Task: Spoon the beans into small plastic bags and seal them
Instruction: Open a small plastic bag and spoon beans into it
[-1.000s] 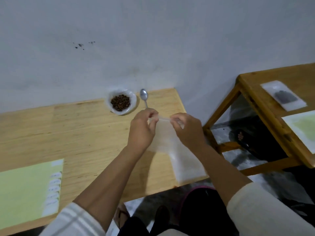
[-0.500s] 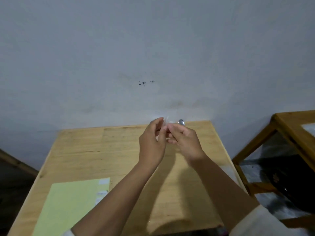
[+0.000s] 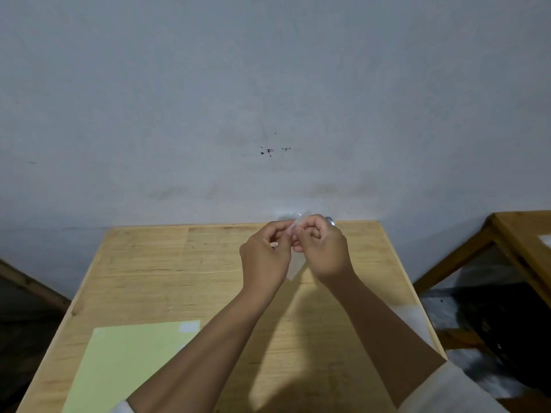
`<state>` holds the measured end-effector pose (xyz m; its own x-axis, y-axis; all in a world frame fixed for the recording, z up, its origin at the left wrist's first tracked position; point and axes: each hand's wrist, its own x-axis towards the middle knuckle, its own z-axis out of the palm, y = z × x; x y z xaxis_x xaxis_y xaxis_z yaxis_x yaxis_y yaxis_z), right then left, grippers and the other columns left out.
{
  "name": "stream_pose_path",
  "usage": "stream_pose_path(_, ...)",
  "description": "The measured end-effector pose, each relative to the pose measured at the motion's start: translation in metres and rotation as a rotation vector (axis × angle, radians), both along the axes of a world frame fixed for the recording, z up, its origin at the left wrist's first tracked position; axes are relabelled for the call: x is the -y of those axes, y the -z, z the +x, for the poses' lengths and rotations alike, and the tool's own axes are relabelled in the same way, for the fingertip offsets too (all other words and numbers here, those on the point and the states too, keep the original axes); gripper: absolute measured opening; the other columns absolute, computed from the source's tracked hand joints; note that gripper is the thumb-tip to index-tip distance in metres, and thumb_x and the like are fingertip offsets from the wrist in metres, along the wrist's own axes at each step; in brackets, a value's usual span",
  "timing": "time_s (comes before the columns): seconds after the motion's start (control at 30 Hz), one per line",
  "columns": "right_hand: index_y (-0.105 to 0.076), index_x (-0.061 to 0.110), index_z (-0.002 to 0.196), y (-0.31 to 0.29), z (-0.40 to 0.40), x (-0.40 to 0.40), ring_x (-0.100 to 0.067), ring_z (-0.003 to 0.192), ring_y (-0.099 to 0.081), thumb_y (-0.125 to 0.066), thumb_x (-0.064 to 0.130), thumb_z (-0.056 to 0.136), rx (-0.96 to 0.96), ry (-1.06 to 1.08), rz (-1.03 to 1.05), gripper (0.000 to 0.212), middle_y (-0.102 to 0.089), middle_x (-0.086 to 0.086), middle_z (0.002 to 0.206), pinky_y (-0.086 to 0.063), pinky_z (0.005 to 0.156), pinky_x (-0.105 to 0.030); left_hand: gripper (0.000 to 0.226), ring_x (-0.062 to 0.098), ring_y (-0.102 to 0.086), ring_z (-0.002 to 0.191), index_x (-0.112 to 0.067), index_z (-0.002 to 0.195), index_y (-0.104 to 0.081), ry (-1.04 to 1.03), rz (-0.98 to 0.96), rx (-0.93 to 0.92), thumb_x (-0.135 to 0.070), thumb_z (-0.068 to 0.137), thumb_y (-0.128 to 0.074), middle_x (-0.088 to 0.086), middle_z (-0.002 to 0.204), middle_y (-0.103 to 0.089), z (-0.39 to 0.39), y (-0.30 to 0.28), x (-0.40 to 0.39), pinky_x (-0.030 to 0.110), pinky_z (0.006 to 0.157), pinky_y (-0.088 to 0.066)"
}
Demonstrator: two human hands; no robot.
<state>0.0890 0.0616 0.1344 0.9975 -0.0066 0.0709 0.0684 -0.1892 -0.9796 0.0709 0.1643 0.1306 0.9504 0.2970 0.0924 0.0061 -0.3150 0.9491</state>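
Both hands are raised together above the far part of the wooden table [image 3: 155, 263]. My left hand [image 3: 264, 257] and my right hand [image 3: 323, 248] pinch the top edge of a small clear plastic bag [image 3: 295, 268], which hangs down between them. The bag's top corner pokes up above my fingers. A spoon's tip [image 3: 329, 220] shows just behind my right hand. The bowl of beans is hidden behind my hands; only a pale bit of rim [image 3: 284, 216] peeks out.
A light green sheet [image 3: 125, 362] with white labels lies at the table's near left. More plastic [image 3: 413, 315] lies at the right edge. A second wooden table [image 3: 518, 231] stands to the right, with dark floor clutter beneath it. A grey wall rises directly behind.
The view has tilted up and shifted, so the bowl and spoon are now hidden behind my hands. My hands have drawn close together on the bag's top edge.
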Motion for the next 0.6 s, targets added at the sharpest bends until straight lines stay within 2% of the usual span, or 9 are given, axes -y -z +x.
stream_pose_path(0.1, -0.043, 0.025, 0.089, 0.001, 0.005, 0.002, -0.016, 0.066, -0.064, -0.054, 0.004, 0.089, 0.119, 0.026, -0.1, 0.024, -0.063, 0.002, 0.067, -0.052, 0.066, -0.027, 0.014, -0.016, -0.057, 0.073, -0.024, 0.099, -0.07, -0.083, -0.061, -0.039, -0.023, 0.089, -0.062, -0.02, 0.075, -0.065, 0.007, 0.001, 0.009, -0.001, 0.063, -0.038)
stream_pose_path(0.23, -0.061, 0.012, 0.088, 0.003, 0.013, 0.01, 0.0, 0.07, -0.061, -0.056, 0.003, 0.088, 0.236, -0.007, -0.229, 0.01, -0.059, 0.014, 0.068, -0.048, 0.064, -0.011, 0.012, -0.011, -0.061, 0.07, -0.023, 0.097, -0.07, -0.119, -0.13, -0.078, -0.022, 0.088, -0.063, -0.015, 0.075, -0.068, 0.011, 0.004, 0.019, 0.002, 0.059, -0.041)
stream_pose_path(0.33, -0.067, 0.013, 0.086, 0.006, 0.023, 0.018, 0.004, 0.071, -0.062, -0.061, 0.006, 0.086, 0.105, -0.038, -0.188, 0.009, -0.062, 0.018, 0.07, -0.049, 0.067, -0.011, 0.011, -0.012, -0.061, 0.067, -0.025, 0.095, -0.068, -0.124, -0.14, -0.089, -0.019, 0.088, -0.062, -0.015, 0.073, -0.067, 0.015, 0.004, 0.025, 0.002, 0.056, -0.041)
stream_pose_path(0.43, -0.067, 0.013, 0.086, 0.008, 0.034, 0.024, 0.004, 0.067, -0.062, -0.065, 0.006, 0.084, -0.028, -0.061, -0.092, 0.008, -0.066, 0.009, 0.072, -0.049, 0.064, -0.011, 0.011, -0.013, -0.06, 0.066, -0.026, 0.09, -0.066, -0.13, -0.118, -0.077, -0.016, 0.088, -0.063, -0.016, 0.069, -0.066, 0.019, 0.006, 0.031, 0.001, 0.056, -0.04)
stream_pose_path(0.5, -0.067, 0.008, 0.085, 0.008, 0.04, 0.029, 0.004, 0.059, -0.06, -0.064, 0.003, 0.084, -0.078, -0.066, -0.071, 0.006, -0.064, 0.004, 0.068, -0.047, 0.058, -0.009, 0.009, -0.012, -0.061, 0.066, -0.021, 0.091, -0.068, -0.14, -0.098, -0.076, -0.014, 0.087, -0.064, -0.015, 0.07, -0.066, 0.022, 0.01, 0.034, 0.001, 0.056, -0.04)
stream_pose_path(0.6, -0.066, 0.006, 0.088, 0.012, 0.043, 0.033, 0.004, 0.054, -0.058, -0.061, 0.002, 0.085, -0.084, -0.063, -0.12, 0.007, -0.061, 0.006, 0.064, -0.047, 0.055, -0.011, 0.009, -0.013, -0.058, 0.064, -0.017, 0.09, -0.068, -0.163, -0.024, -0.08, -0.013, 0.086, -0.062, -0.015, 0.068, -0.063, 0.027, 0.014, 0.038, 0.001, 0.056, -0.039)
